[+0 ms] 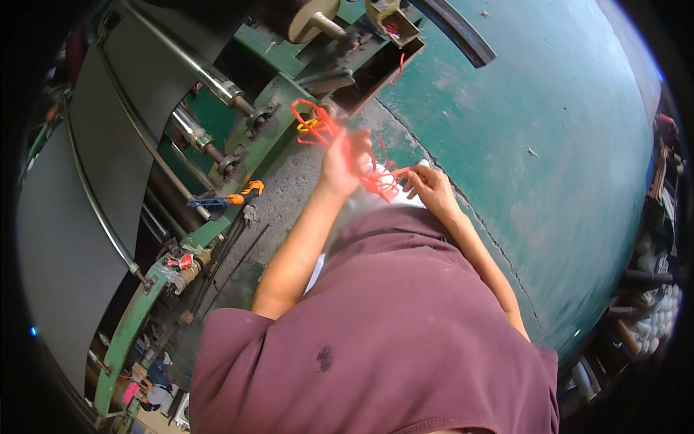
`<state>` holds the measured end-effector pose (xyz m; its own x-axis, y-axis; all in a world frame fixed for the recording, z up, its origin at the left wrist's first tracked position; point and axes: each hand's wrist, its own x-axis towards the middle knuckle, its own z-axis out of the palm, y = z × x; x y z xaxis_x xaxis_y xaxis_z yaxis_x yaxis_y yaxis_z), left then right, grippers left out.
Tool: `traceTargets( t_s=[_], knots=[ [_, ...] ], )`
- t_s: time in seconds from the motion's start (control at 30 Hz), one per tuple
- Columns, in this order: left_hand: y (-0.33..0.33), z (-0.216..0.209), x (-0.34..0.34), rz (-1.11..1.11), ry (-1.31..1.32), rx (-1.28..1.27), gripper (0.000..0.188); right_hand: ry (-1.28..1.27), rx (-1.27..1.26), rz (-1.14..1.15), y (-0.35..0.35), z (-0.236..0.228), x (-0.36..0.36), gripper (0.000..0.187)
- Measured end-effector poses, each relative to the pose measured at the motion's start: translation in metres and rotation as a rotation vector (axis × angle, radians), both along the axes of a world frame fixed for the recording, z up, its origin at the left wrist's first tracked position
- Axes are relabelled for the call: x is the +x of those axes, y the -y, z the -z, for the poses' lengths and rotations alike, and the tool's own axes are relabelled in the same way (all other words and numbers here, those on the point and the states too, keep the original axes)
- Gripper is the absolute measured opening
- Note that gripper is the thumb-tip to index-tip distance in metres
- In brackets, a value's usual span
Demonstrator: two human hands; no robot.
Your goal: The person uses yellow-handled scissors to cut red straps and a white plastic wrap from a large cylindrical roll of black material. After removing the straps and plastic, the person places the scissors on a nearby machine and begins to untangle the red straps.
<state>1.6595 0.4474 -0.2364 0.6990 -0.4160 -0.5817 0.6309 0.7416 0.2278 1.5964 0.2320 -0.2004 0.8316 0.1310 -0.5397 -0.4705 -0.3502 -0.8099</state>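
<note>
A loose bundle of red-orange plastic twine (pixel 379 181) runs between my two hands in front of my body. My left hand (pixel 345 163) is smeared by motion but curls around the twine, with loops sticking out beyond it on the far left side. Among those loops shows a small yellow strand or band (pixel 309 126). My right hand (pixel 434 189), lower and to the right, pinches the other side of the bundle between thumb and fingers. Some tangled loops hang between the hands.
At left stands a green machine frame (pixel 119 354) with metal rollers (pixel 184 61) and a wide grey sheet (pixel 65 217). An orange-and-black handled tool (pixel 249 192) rests on the frame. An open metal trough (pixel 376 79) lies ahead. Green floor (pixel 549 159) spreads right, with a crack.
</note>
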Motion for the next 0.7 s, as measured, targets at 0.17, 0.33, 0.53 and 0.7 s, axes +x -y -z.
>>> traceTargets(
  t_s=[0.17,0.33,0.53,0.7],
  knots=[
    [0.028,-0.059,0.039,-0.028,0.204,0.062,0.046,0.117,0.117,0.1,0.024,-0.017,0.005,0.022],
    [0.049,-0.113,0.059,-0.131,0.363,0.132,0.047,0.171,0.079,0.232,0.073,-0.025,-0.011,0.023],
    [0.068,-0.144,0.067,-0.204,0.467,0.004,0.051,0.011,0.158,0.445,0.124,-0.01,-0.061,0.026],
    [0.098,-0.177,0.066,-0.321,0.399,-0.093,0.045,-0.215,0.486,0.71,0.133,0.0,-0.081,0.026]
  ],
)
